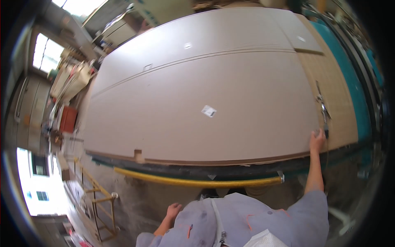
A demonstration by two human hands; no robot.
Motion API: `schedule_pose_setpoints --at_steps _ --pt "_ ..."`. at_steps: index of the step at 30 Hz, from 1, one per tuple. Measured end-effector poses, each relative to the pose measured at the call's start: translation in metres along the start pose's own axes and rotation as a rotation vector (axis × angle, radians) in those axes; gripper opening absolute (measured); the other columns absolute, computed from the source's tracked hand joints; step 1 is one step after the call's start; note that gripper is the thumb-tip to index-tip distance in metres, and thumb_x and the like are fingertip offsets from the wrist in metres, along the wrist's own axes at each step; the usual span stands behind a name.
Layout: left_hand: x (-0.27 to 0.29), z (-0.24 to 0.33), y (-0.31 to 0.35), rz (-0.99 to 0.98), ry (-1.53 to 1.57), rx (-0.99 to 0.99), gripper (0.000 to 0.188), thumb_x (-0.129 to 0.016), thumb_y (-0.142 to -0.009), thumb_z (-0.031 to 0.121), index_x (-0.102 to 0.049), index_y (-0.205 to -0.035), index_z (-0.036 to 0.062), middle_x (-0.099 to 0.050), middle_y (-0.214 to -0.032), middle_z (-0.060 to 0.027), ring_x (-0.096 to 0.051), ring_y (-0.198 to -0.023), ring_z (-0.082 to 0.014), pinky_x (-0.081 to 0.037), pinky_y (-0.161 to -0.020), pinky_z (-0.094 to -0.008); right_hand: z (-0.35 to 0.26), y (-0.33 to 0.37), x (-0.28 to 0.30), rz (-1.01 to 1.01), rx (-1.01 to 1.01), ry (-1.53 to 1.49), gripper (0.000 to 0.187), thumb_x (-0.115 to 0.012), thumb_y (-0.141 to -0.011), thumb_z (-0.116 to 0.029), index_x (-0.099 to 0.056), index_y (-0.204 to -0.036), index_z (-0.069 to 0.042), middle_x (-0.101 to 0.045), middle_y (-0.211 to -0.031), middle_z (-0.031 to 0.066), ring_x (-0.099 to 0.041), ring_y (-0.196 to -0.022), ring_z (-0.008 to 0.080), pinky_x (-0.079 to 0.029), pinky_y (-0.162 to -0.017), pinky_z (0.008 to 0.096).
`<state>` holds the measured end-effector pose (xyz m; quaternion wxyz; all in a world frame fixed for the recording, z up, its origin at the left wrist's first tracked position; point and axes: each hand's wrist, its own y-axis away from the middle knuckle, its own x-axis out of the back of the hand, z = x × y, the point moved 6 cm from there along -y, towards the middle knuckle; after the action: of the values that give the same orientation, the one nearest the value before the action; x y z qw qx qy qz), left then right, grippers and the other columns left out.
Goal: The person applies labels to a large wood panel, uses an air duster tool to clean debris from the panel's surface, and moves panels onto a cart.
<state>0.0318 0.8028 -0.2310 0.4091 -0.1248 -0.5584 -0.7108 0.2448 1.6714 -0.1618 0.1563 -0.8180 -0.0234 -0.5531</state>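
A large pale brown board (181, 103) lies flat in front of me, with a white label (209, 111) near its middle and a small notch in its near edge. My right hand (317, 140) is at the board's near right corner, its fingers bent together. What they grip, if anything, is hidden. Just right of them is a small dark block (327, 131), and beyond it metal tools (321, 105) lie on a wood-coloured sheet (337, 99). My left hand (174, 210) stays low beside my body, away from the board, its fingers loosely curled with nothing visible in them.
Further pale boards (242, 29) lie at the far side. A yellow bar (197, 179) runs along the near side of the table, between it and my body. At left stand a yellow metal frame (105, 199) and a red box (68, 118). Teal material (343, 61) borders the right.
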Motion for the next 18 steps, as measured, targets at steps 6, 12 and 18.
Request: schedule_pose_setpoints --at_steps 6,12,18 --pt "0.028 0.043 -0.009 0.039 0.174 0.062 0.028 -0.059 -0.083 0.026 -0.066 -0.089 -0.0008 -0.068 -0.082 -0.0139 -0.066 -0.078 -0.0234 -0.051 -0.072 -0.0344 0.081 -0.019 -0.030 -0.015 0.029 0.001 0.065 -0.062 -0.086 -0.039 -0.048 -0.135 0.001 -0.053 -0.129 0.0272 -0.052 -0.118 0.0391 -0.042 -0.099 0.0422" --pt "0.011 0.016 -0.009 0.080 0.310 0.004 0.025 -0.059 -0.082 0.026 -0.064 -0.083 0.0008 -0.064 -0.071 -0.0105 -0.061 -0.067 -0.0217 -0.049 -0.067 -0.0340 0.082 0.042 -0.013 -0.160 -0.052 -0.017 0.067 -0.061 -0.087 -0.043 -0.045 -0.138 -0.003 -0.050 -0.136 0.0227 -0.049 -0.123 0.0360 -0.038 -0.102 0.0390" --pt "0.046 0.009 -0.022 0.193 0.440 0.021 0.024 -0.058 -0.082 0.026 -0.064 -0.080 0.0025 -0.063 -0.069 -0.0106 -0.061 -0.066 -0.0208 -0.048 -0.065 -0.0332 0.127 0.136 0.017 -0.194 -0.252 -0.149 0.069 -0.065 -0.086 -0.038 -0.042 -0.139 -0.002 -0.059 -0.125 0.0226 -0.062 -0.106 0.0331 -0.048 -0.091 0.0380"
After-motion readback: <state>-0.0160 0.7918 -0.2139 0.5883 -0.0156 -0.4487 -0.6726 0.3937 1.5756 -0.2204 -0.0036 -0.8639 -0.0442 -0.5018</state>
